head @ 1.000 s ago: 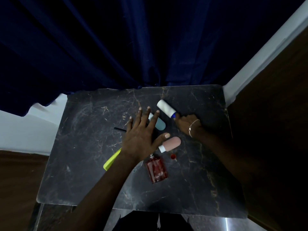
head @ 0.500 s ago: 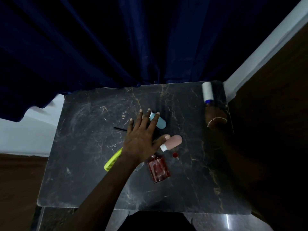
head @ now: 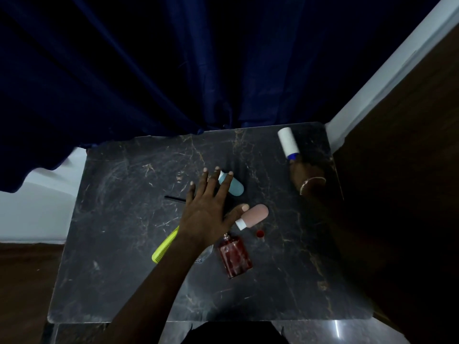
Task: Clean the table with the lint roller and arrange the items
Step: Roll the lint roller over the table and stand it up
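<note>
On my feed the dark marbled counter (head: pixel 119 269) fills the middle, with a navy curtain (head: pixel 149 70) hanging over its far edge. Furthest left of the items lies a yellow-green comb (head: pixel 165 247), slanted, its upper end running under the wrist. Just beyond it a thin black stick (head: pixel 173 198) pokes out from beneath the left grip (head: pixel 208 209), which lies flat with fingers straight and fanned wide, pinching nothing. Two of those fingers lie across the capped end of a blue tube (head: pixel 233 187) lying on its side. Nearer me, a red perfume bottle (head: pixel 234 255) lies flat just beside the forearm. The thumb tip reaches the neck of a pink tube (head: pixel 255 214) with a white cap, also on its side; I cannot tell if they touch. A small red cap (head: pixel 260 233) sits just beside that tube. At the far right corner the lint roller (head: pixel 288 142) lies with its white roll angled toward the back edge, and the right grip (head: pixel 306 175), a bracelet (head: pixel 313 182) at its wrist, is wrapped round the handle, which is hidden in shadow.
</note>
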Motion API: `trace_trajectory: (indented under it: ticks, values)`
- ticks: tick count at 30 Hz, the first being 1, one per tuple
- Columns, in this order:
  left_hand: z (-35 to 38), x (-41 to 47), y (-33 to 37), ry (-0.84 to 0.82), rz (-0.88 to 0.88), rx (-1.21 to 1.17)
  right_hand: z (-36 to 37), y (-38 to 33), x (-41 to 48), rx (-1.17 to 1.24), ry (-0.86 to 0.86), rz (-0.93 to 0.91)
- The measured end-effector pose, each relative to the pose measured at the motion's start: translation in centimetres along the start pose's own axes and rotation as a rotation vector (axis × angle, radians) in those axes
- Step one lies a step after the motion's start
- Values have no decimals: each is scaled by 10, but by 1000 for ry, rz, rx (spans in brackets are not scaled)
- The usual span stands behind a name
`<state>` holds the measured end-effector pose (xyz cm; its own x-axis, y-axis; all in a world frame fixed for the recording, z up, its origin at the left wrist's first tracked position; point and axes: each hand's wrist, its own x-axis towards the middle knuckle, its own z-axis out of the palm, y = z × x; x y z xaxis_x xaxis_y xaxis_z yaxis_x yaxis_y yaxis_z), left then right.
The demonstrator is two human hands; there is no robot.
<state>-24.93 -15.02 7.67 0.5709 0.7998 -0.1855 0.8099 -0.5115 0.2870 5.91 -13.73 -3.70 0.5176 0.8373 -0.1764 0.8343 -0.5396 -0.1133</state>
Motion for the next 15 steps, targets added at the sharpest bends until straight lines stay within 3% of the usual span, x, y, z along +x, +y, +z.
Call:
trace_trajectory:
  ticks: [10, 15]
  values:
    - [4, 8, -6, -28, 34, 11, 7, -48, -31, -127, -116, -343]
    - [8, 25, -8, -40, 70, 0, -3, -55, -35, -15, -216, -328]
